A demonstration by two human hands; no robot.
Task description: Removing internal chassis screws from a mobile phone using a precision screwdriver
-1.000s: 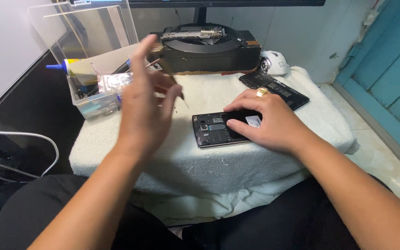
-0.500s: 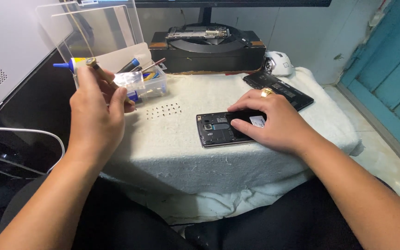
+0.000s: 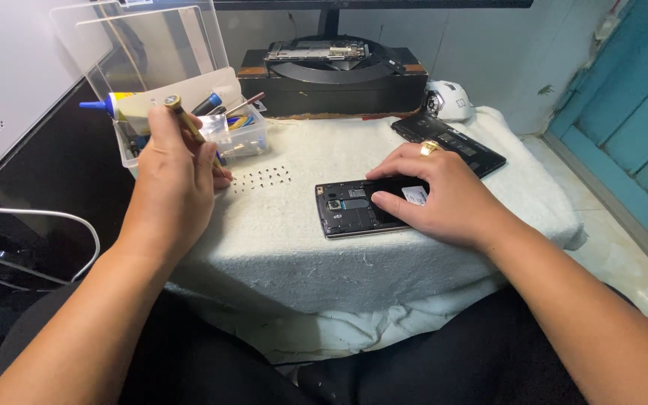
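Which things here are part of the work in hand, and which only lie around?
In use: left hand holding screwdriver; right hand on opened phone; small screws.
Lying about: back cover, plastic tool box, white mouse.

Item one: a clear plastic box [image 3: 243, 139], rectangular with a hinged lid standing open, is sitting on the counter [image 3: 301, 240] far left of the opened phone [image 3: 354, 210]. Item two: a small white rectangular label [image 3: 414, 194] is lying on that phone's black inside. Item three: a monitor [image 3: 369, 4], only its dark lower edge showing, is standing behind the phone.
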